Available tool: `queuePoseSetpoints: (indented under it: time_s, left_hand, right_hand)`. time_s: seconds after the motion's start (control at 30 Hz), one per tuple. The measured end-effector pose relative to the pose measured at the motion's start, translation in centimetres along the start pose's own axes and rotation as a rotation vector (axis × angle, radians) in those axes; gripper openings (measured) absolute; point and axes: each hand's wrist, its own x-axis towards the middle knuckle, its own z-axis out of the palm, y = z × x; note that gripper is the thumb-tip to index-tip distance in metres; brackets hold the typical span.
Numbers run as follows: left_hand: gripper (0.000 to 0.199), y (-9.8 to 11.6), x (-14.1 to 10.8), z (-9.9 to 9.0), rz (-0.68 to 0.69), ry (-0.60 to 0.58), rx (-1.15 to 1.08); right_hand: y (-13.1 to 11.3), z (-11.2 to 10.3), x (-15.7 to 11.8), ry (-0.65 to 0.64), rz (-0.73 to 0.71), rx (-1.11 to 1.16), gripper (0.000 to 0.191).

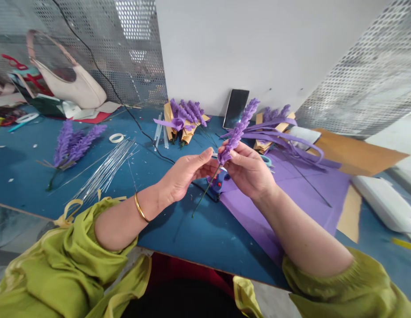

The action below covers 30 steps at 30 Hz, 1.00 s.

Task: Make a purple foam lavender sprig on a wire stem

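Observation:
In the middle of the head view, an artificial lavender stem [239, 131] is tilted up to the right, with purple felt florets and a thin green wire stalk. My right hand [250, 170] pinches it near the base of its florets. My left hand [188, 172] is beside that base, thumb raised apart from the fingers, whose tips reach behind the stalk; whether they touch it is unclear. Below the hands lies a blue glue gun [217, 183], partly hidden. Purple felt sheet [291, 198] spreads under my right forearm.
Finished lavender stems [74, 143] lie at left near loose wires [104, 170] and a tape roll [116, 138]. Wrapped lavender bunches [185, 119], a phone [236, 109] and purple strips [278, 132] are at the back. A black cable [132, 115] crosses the table. A white handbag [73, 86] stands far left.

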Motion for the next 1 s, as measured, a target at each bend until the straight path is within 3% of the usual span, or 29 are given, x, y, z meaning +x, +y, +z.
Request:
queuePoseSetpoints:
  time_s: [0.23,0.6,0.87,1.0]
  left_hand:
    - [0.032,-0.09,0.12,-0.11,0.006,-0.024,0.033]
    - [0.009,0.43,-0.1,0.22,0.107,0.104,0.102]
    - [0.003,0.42,0.13,0.21,0.162,0.18,0.226]
    - [0.01,0.26,0.12,0.32,0.186,0.212,0.306]
  right_hand:
    - [0.34,-0.15,-0.04,-0.074,0.034,-0.01,0.024]
    - [0.06,-0.06,0.07,-0.056,-0.003,0.021,0.018]
    - [0.5,0.35,-0.18,-0.14,-0.072,-0.036,0.014]
    - [0.92,0.34,-0.11,-0.158,-0.121,-0.077,0.012]
